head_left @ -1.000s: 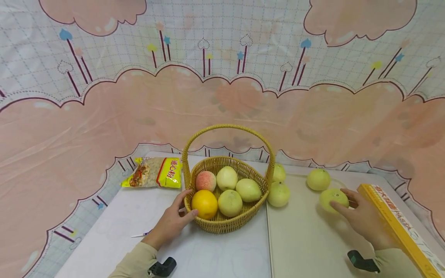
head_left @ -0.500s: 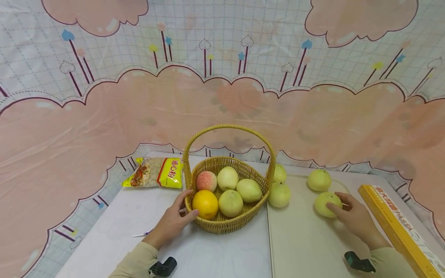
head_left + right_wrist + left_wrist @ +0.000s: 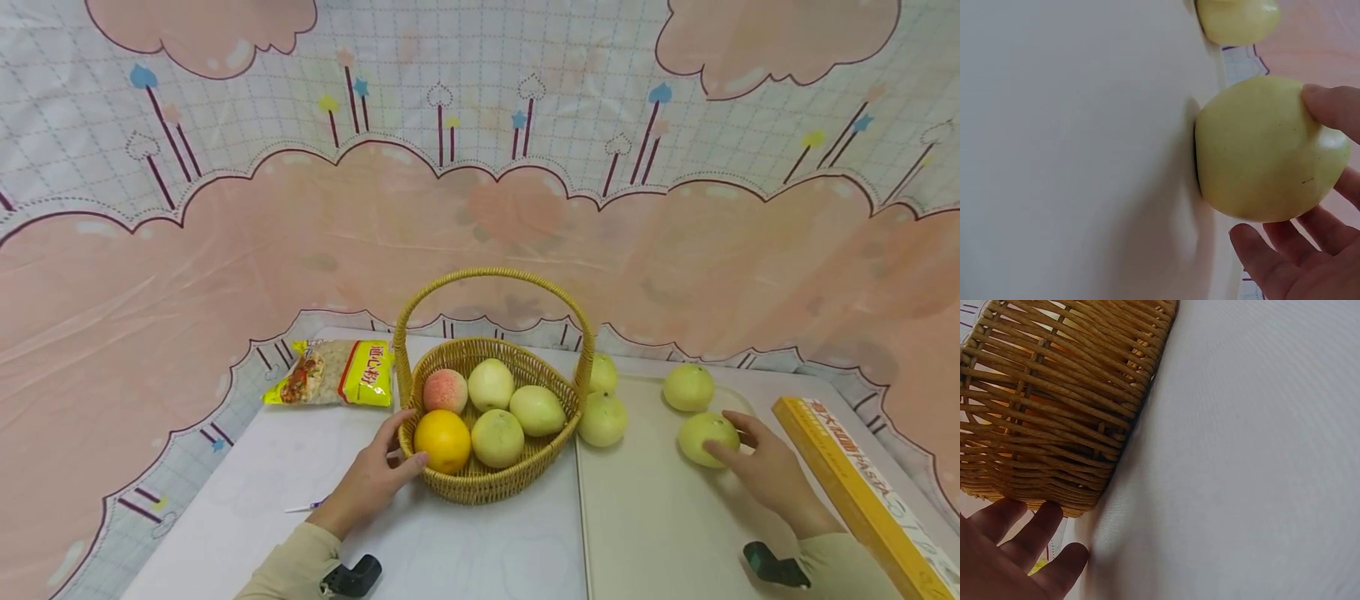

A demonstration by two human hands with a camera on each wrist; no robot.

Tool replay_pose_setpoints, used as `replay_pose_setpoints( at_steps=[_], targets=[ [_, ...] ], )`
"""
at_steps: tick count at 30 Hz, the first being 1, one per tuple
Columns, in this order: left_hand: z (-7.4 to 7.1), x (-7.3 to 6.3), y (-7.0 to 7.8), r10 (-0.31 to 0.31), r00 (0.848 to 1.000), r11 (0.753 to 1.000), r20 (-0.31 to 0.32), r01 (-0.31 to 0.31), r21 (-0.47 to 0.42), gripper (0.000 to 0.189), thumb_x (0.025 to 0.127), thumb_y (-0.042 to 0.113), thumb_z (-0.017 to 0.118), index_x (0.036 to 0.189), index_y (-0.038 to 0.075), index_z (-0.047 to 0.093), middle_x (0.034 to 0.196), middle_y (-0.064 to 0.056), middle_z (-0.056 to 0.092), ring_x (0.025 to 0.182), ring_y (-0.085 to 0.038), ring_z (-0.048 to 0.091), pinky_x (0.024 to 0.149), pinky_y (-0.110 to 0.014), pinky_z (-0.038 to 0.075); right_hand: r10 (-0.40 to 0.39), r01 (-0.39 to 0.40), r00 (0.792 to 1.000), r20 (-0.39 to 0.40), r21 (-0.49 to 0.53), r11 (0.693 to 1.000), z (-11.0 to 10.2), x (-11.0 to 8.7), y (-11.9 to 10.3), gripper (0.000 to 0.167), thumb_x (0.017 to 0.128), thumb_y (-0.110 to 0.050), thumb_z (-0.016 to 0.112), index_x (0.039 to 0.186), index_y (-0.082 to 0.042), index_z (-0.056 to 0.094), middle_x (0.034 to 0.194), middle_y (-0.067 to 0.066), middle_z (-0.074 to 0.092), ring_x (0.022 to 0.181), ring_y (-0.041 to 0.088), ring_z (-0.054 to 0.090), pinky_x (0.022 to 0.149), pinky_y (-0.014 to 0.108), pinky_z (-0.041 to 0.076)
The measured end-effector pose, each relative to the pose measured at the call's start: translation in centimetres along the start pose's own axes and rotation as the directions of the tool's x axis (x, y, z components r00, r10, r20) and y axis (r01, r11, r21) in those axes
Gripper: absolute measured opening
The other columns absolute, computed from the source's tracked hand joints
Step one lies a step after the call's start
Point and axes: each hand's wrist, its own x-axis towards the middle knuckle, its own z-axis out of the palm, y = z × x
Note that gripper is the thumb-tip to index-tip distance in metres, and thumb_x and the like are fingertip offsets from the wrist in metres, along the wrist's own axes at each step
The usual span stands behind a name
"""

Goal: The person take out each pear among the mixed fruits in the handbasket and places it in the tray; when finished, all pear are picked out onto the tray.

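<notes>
My left hand (image 3: 375, 475) grips the near left rim of a wicker basket (image 3: 487, 492), its thumb beside an orange (image 3: 442, 442). Fingertips touch the woven wall (image 3: 1054, 419) in the left wrist view. Also in the basket are a peach (image 3: 445, 391) and several pale green fruits (image 3: 497, 438). On the right, my right hand (image 3: 772, 467) holds a yellow-green apple (image 3: 707, 439) at the beige tray (image 3: 652, 517), thumb on one side and fingers on the other. The right wrist view has this apple (image 3: 1266, 150) low over the tray surface.
Another yellow-green apple (image 3: 688, 387) sits on the tray just behind the held one. Two similar fruits (image 3: 602, 419) stand beside the basket's right side. A yellow pasta box (image 3: 862, 492) lies far right, and a yellow food bag (image 3: 337, 372) lies behind left. A thin pen-like stick (image 3: 302, 507) is near the left wrist.
My right hand has shifted a little left with the apple, and has hardly moved in the last half second. The left hand and basket stay put.
</notes>
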Motion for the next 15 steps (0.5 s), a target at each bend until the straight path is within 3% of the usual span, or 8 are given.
replay_pose_setpoints(
  at_steps=[15],
  targets=[
    [0.14, 0.2, -0.07, 0.012, 1.0, 1.0, -0.005, -0.012, 0.007, 0.072, 0.095, 0.04, 0.067, 0.155, 0.022, 0.03, 0.151, -0.022, 0.041, 0.132, -0.039, 0.047, 0.108, -0.057, 0.04, 0.02, -0.02, 1.0, 0.0, -0.004, 1.0, 0.41, 0.92, -0.34, 0.084, 0.097, -0.048, 0.063, 0.15, 0.008, 0.029, 0.142, 0.042, 0.037, 0.127, 0.059, 0.038, 0.094, 0.066, 0.046]
  ],
)
